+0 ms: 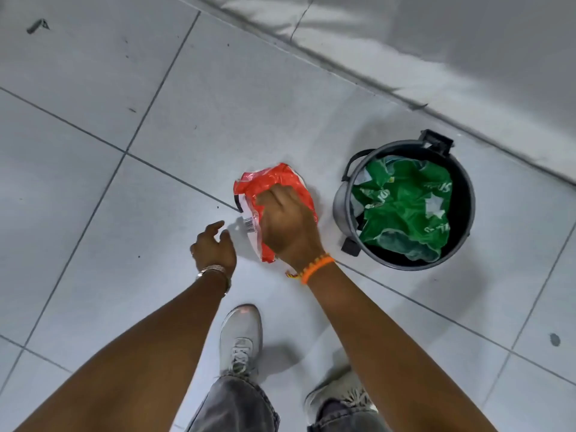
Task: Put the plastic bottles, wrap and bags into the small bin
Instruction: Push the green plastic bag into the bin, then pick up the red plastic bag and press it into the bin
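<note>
A crumpled red and white plastic bag [265, 188] with a barcode is held above the tiled floor, left of the small dark bin [464, 213]. My right hand [288, 222], with an orange band at the wrist, is shut on the bag from above. My left hand [213, 247] hovers just left of the bag, fingers apart, holding nothing. Green crumpled plastic wrap [405, 210] fills the bin, whose lid [436, 141] is tipped back.
Grey floor tiles [156, 120] spread to the left and front. A wall base [436, 57] runs diagonally behind the bin. My two grey shoes [241, 338] stand below the hands. A dark scrap [37, 26] lies far left.
</note>
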`<act>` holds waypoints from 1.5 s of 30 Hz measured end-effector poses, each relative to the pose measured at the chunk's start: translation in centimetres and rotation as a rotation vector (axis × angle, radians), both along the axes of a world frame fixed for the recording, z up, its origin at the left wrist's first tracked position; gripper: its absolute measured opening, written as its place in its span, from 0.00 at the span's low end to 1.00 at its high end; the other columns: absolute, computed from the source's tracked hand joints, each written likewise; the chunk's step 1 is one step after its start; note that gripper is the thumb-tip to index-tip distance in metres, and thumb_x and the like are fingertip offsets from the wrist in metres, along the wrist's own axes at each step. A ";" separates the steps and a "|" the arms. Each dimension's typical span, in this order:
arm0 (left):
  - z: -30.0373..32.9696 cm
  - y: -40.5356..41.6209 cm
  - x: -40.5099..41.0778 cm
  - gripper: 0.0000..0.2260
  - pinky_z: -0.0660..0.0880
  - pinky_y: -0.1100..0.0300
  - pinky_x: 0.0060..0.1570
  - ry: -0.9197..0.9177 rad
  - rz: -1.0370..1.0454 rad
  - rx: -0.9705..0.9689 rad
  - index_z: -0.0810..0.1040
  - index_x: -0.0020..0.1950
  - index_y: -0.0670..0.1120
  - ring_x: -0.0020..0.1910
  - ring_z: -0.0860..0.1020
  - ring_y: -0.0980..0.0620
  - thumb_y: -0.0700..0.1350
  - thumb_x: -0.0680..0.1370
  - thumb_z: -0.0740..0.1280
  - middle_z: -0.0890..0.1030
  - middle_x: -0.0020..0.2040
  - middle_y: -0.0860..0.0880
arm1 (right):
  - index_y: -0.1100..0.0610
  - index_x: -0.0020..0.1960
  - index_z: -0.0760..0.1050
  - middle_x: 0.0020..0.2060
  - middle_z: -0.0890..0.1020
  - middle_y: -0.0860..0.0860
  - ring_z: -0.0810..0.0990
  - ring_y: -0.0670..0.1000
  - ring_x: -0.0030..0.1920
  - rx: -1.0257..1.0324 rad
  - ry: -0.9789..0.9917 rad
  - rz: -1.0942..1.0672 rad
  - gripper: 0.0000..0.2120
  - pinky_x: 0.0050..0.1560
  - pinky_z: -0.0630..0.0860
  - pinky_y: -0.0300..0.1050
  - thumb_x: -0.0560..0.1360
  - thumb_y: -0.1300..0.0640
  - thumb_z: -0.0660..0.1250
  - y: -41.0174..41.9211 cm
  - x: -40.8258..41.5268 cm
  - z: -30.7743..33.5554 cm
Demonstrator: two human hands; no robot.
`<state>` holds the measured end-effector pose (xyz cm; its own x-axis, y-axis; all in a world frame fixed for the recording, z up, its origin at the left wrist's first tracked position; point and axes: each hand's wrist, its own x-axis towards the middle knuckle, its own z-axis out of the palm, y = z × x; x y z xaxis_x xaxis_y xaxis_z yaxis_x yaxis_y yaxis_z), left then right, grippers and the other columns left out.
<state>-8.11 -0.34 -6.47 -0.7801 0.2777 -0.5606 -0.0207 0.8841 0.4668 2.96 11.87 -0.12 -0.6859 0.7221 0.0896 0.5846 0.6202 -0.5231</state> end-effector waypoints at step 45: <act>7.3 14.6 8.1 0.11 0.68 0.70 0.49 -0.146 0.290 0.433 0.82 0.55 0.47 0.50 0.77 0.57 0.41 0.80 0.61 0.81 0.51 0.54 | 0.36 0.80 0.42 0.82 0.45 0.58 0.54 0.79 0.74 -0.307 -0.714 -0.298 0.34 0.68 0.63 0.78 0.80 0.45 0.58 7.6 16.6 3.7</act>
